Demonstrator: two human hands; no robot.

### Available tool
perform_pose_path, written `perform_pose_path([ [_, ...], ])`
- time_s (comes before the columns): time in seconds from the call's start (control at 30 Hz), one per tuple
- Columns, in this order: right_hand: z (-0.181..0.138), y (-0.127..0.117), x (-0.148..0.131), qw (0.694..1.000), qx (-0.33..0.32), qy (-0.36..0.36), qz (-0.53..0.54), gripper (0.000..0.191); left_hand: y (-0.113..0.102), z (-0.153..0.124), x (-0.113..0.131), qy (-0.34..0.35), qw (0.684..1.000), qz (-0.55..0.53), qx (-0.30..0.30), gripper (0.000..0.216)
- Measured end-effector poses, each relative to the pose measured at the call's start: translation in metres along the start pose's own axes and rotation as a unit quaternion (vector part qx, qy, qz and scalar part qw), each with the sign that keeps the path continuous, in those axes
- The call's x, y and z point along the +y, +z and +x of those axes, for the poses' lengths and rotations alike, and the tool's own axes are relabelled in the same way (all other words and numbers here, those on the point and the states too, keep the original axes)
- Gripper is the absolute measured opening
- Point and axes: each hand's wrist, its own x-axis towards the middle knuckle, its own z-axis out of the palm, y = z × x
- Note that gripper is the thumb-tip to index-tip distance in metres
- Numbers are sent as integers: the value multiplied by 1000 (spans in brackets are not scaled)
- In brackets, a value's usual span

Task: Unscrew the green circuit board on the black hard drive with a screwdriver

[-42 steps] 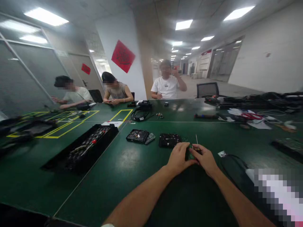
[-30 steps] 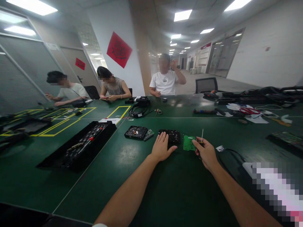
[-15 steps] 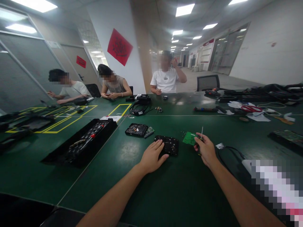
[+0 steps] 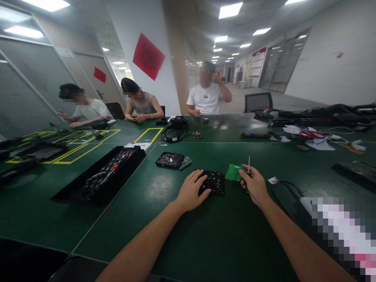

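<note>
My left hand (image 4: 191, 191) lies on the near left edge of a flat black device (image 4: 214, 181) on the green table, its fingers curled over that edge. My right hand (image 4: 254, 185) is closed round a small screwdriver (image 4: 248, 166) whose thin shaft points straight up. A small green circuit board (image 4: 234, 172) lies flat on the table between the black device and my right hand, just left of the screwdriver.
An opened black device (image 4: 169, 159) with a small board lies further back left. A long black tool tray (image 4: 102, 176) sits at the left. A black cable (image 4: 289, 191) loops at the right. Three people sit across the table; cables, scissors and papers (image 4: 311, 137) lie at the far right.
My left hand let go of the green board, which now lies on the table, and moved onto the black device, drawing it nearer. My right hand kept the screwdriver upright.
</note>
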Motion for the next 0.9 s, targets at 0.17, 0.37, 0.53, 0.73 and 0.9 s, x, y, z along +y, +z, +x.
perform_pose_path([
  [0.17,-2,-1,-1,1000,-15,-10,-21,64,4,0,-4,-13,997,14,-71,79],
  [0.37,-8,4,-10,999,-34,6,-18,68,4,2,-5,-14,997,28,-65,74],
  [0.53,-18,16,-11,994,-100,33,-24,65,6,2,-1,-16,998,29,-45,75],
  [0.73,-26,28,-6,980,-189,24,-53,54,1,-2,7,-6,999,25,-34,73],
  [0.9,-28,31,-5,974,-205,9,-97,49,-2,0,4,6,1000,7,-21,65],
])
